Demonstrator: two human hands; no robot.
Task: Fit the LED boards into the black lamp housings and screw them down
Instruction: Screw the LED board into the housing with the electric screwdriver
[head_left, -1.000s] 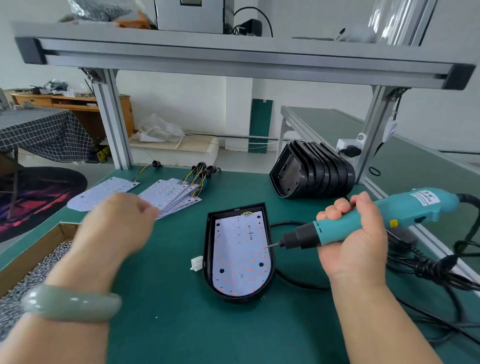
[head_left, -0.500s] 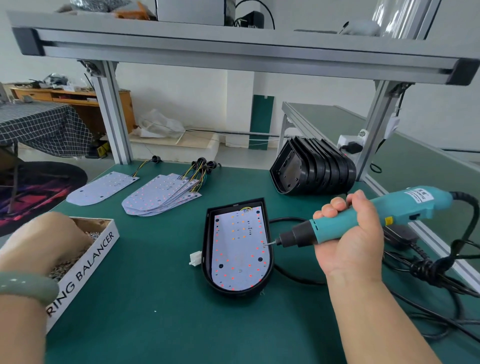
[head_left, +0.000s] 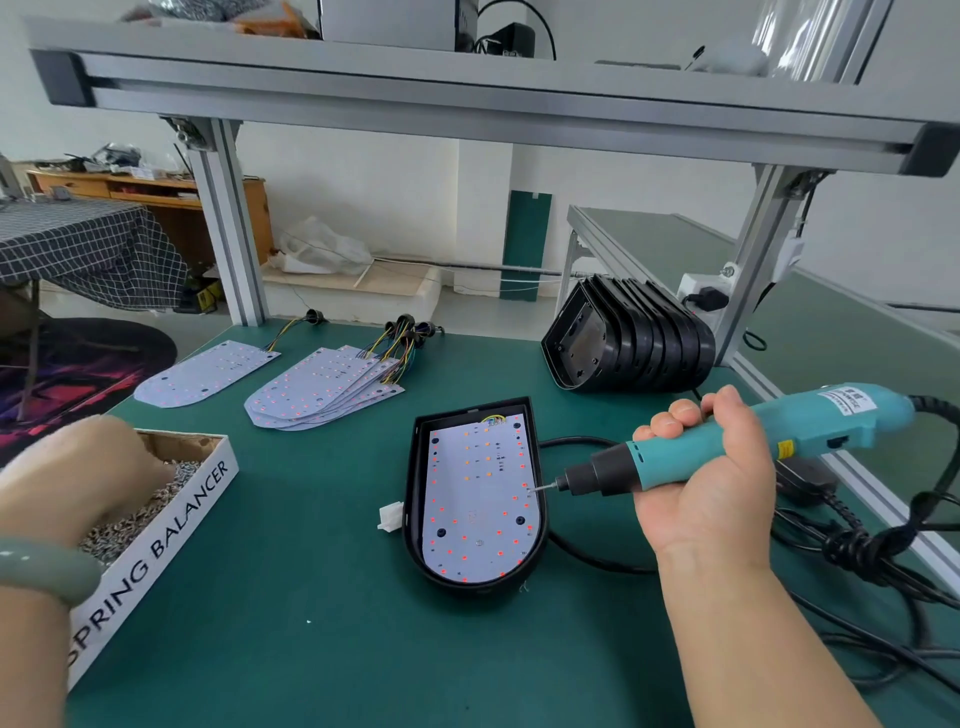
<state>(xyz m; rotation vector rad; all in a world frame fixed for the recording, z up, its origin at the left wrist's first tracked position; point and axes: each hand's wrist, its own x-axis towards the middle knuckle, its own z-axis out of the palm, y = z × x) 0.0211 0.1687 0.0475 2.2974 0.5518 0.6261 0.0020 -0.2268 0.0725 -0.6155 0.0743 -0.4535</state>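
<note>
Head view: nearest, the left hand reaches down into the cardboard box of screws at the left edge of the tabletop. Its fingertips are buried and blurred, so I cannot tell whether they pinch a screw. The right hand is wrapped firmly round the teal screwdriver, whose bit points at the right edge of the board. The board lies seated in the open housing mid-tabletop, and its dark corner holes look unfilled. The step appears to be fetching a screw. It would go best to lift a single one, set it upright in a hole, then bring the driver vertical before pressing, since the tool now lies nearly level. With neither hand steadying it, the housing could slide. A black cable loops just beside the housing's right wall and may tug the tool, and a white connector pokes out on its left. Farther back lie the spare boards with their wire tails, and to the right a nested stack of housings against the frame post.
</note>
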